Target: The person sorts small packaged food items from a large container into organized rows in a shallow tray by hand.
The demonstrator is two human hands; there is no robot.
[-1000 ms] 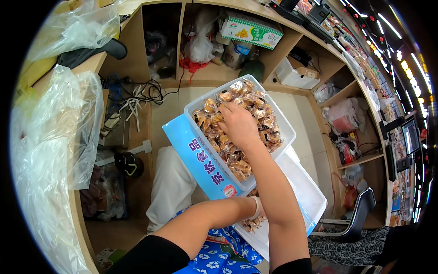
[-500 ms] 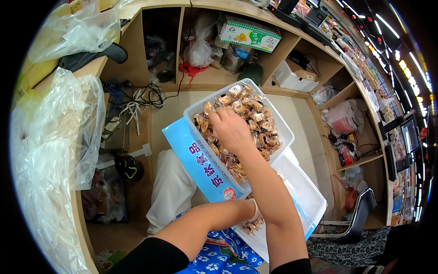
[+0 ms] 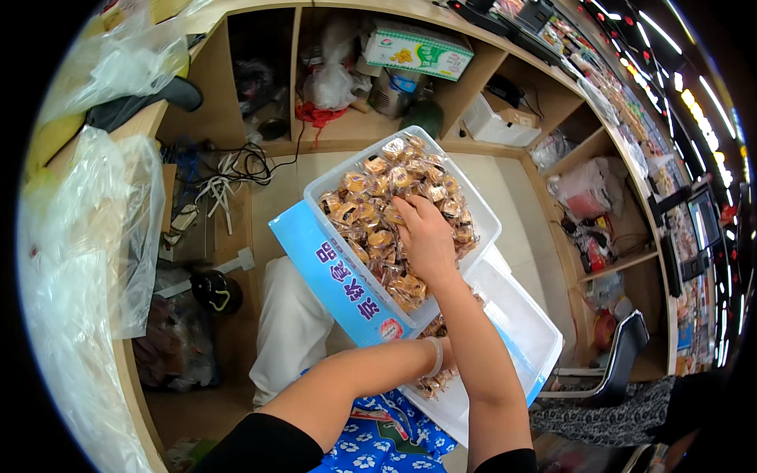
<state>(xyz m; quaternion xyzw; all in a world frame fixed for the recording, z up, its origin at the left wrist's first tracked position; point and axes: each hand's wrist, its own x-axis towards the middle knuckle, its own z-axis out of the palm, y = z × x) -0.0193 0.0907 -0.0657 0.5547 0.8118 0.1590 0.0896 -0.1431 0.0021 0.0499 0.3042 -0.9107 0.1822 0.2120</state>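
Note:
A clear plastic tub [image 3: 490, 229] is heaped with small wrapped snacks [image 3: 355, 183], golden-brown in clear film. My right hand [image 3: 427, 236] reaches into the heap near the tub's middle, its fingers curled down among the pieces. The fingertips are partly buried, so what they grip cannot be made out. My left hand [image 3: 448, 354], a pale band at its wrist, lies below the tub's near corner beside more wrapped snacks in a white tray [image 3: 524, 315]. My right forearm crosses over it and hides its fingers. Under the tub lies a blue box [image 3: 315, 256] with purple lettering.
Wooden shelving curves around, holding a green-and-white carton [image 3: 418, 51], a white box [image 3: 501, 124] and bags. Plastic sheeting [image 3: 87, 236] drapes the left counter. Cables [image 3: 244, 165] tangle by the far-left shelf. A dark-backed chair [image 3: 623, 351] stands at right.
My right hand has moved right and slightly nearer within the tub, from its left side toward the middle. The left hand stays by the tray, and the whole view has shifted slightly.

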